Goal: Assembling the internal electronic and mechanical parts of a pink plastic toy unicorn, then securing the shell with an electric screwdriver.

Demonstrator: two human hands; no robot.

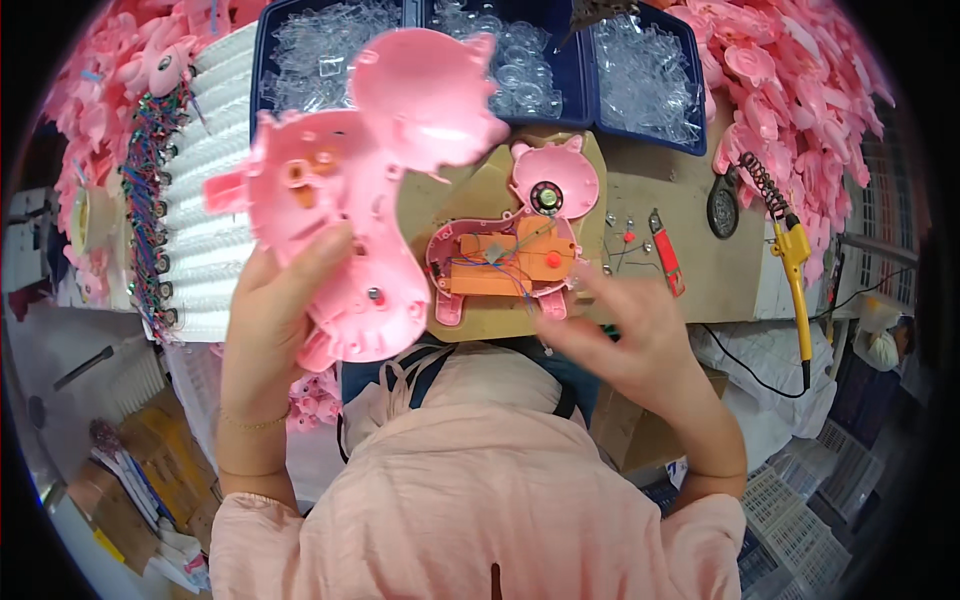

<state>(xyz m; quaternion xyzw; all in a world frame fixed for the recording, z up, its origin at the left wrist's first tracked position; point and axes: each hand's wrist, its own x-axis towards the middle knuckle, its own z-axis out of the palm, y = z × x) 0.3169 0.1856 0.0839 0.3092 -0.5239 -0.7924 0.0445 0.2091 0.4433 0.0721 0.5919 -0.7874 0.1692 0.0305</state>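
Up in my left hand (275, 300) I grip a pink toy shell (345, 230), raised above the worktop (690, 290). My right hand (625, 335), fingers spread and clamped on nothing, touches the open toy half (505, 265) with its orange board and wires, lying flat beside a red cutter (665, 262) and yellow soldering iron (792, 255).

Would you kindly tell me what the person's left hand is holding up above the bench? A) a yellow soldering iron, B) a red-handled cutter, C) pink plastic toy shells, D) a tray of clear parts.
C: the left hand grips the pink plastic toy shells, while the yellow soldering iron and the red-handled cutter lie on the bench untouched.
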